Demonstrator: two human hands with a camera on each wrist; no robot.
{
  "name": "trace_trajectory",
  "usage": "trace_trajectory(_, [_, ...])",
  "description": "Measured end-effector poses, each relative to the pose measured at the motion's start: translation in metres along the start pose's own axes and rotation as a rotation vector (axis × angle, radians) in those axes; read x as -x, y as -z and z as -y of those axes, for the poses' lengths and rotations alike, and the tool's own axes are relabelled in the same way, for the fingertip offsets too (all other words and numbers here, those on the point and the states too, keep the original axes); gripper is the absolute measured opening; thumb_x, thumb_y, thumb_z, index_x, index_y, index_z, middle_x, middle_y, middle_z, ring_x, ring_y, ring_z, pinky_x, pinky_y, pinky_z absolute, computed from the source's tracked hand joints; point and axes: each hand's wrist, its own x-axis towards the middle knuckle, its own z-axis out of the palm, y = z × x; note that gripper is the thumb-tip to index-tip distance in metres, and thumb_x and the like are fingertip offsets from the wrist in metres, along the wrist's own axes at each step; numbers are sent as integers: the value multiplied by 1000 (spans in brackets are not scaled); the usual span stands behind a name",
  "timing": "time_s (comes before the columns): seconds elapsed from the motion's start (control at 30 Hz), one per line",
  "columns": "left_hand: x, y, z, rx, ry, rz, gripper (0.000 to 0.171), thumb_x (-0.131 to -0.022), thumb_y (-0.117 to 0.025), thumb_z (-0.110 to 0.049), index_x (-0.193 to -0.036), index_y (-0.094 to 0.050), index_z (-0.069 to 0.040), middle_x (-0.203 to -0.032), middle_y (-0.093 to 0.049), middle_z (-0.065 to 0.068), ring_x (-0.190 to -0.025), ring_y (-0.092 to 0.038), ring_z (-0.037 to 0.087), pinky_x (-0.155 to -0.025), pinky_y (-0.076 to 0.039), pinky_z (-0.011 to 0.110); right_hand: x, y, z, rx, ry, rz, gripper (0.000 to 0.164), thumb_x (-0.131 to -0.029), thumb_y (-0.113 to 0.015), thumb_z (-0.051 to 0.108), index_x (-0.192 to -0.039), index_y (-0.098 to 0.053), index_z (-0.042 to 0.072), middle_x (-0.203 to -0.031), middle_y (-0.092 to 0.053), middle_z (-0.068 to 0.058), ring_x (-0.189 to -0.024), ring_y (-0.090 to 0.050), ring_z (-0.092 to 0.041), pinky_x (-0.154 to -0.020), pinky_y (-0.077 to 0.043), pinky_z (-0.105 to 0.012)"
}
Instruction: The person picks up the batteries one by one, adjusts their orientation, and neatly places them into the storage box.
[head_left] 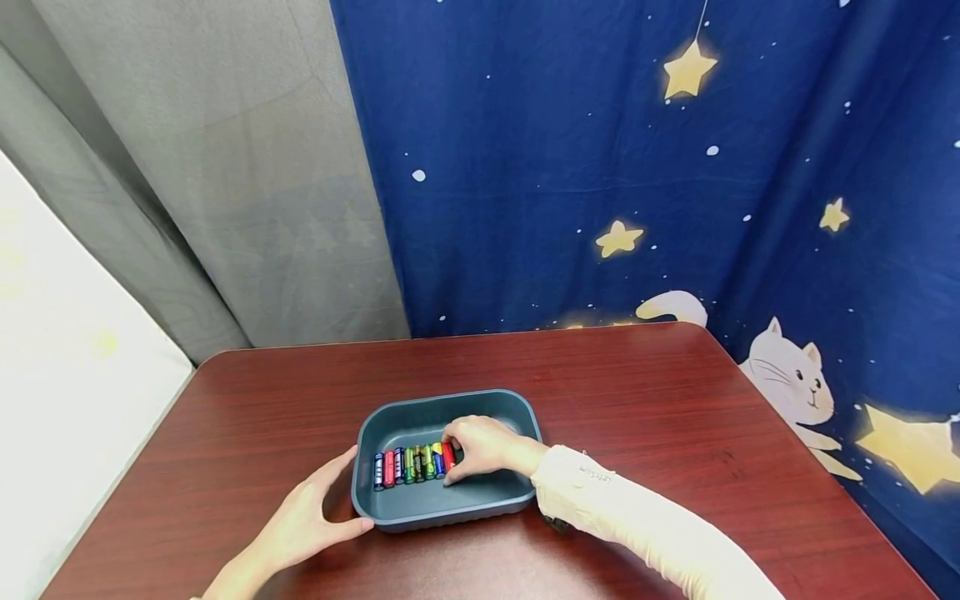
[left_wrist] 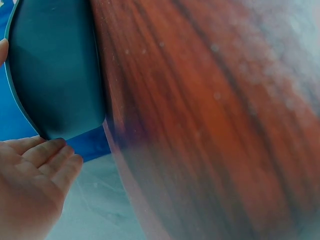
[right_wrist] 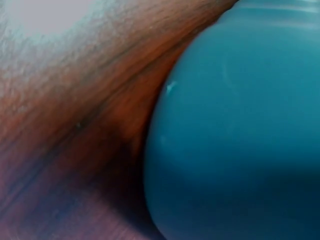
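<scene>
A dark teal rectangular tray (head_left: 420, 505) stands on the table, with a row of several batteries (head_left: 408, 465) lying side by side on its floor. They are blue, pink, green and other colours. My right hand (head_left: 483, 446) reaches in over the tray's right side; its curled fingers and thumb pinch the red battery (head_left: 448, 456) at the row's right end. Spread across the tray's left end, my left hand (head_left: 300, 510) touches it with straight fingers at the side and the thumb by the near corner. The right wrist view has only the outer tray wall (right_wrist: 240, 115).
The reddish-brown wooden table (head_left: 645, 400) extends around the tray on every side. Behind it hang a grey curtain (head_left: 247, 167) and a blue curtain (head_left: 540, 150) with stars. A small dark object (head_left: 556, 523) shows under the right sleeve (head_left: 600, 492).
</scene>
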Motion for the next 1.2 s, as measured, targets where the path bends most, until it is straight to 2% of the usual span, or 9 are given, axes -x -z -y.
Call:
trace_trajectory(0.33, [0, 1, 0, 10, 4, 9, 89, -66, -74, -52, -137, -39, -10, -132, -49, 5, -118, -47, 24, -91, -42, 51, 5, 8, -6, -148, 43, -32, 55, -68, -76, 42, -109, -62, 9, -83, -59, 2, -73, -50, -6, -66, -42, -14])
trace_trajectory(0.6, [0, 1, 0, 11, 3, 8, 89, -66, -74, -52, -137, -40, -11, -131, -49, 6, -118, -47, 24, -91, -42, 50, 19, 32, -16, -269, 113, -61, 56, -71, -77, 34, -115, -59, 4, -93, -63, -3, -84, -56, -11, -72, -45, -17])
trace_trajectory(0.73, [0, 2, 1, 4, -5, -3, 89, -65, -75, -52, -136, -40, -10, -131, -49, 5, -118, -47, 23, -91, -42, 50, 28, 44, -23, -311, 126, -117, 55, -70, -77, 32, -115, -59, 5, -92, -63, -5, -86, -58, -16, -73, -48, -24])
trace_trajectory(0.9, [0, 1, 1, -7, -16, -14, 90, -65, -75, -52, -136, -41, -10, -130, -50, 5, -118, -48, 23, -91, -43, 49, 46, 58, -38, -401, 117, -221, 53, -68, -79, 28, -113, -60, 9, -88, -61, 2, -84, -59, -18, -70, -51, -35])
trace_trajectory(1.07, [0, 0, 2, -12, -19, -14, 89, -65, -75, -52, -136, -41, -10, -131, -50, 5, -118, -48, 23, -91, -42, 50, 68, 70, -55, -440, 118, -319, 52, -67, -80, 25, -112, -60, 7, -85, -61, 1, -79, -57, -18, -65, -50, -32])
trace_trajectory(1.2, [1, 0, 1, -16, -17, -9, 89, -66, -74, -52, -136, -40, -9, -131, -49, 6, -118, -48, 23, -91, -42, 50, 86, 78, -68, -437, 86, -379, 52, -66, -81, 22, -111, -60, 7, -84, -60, -1, -78, -56, -16, -65, -50, -31])
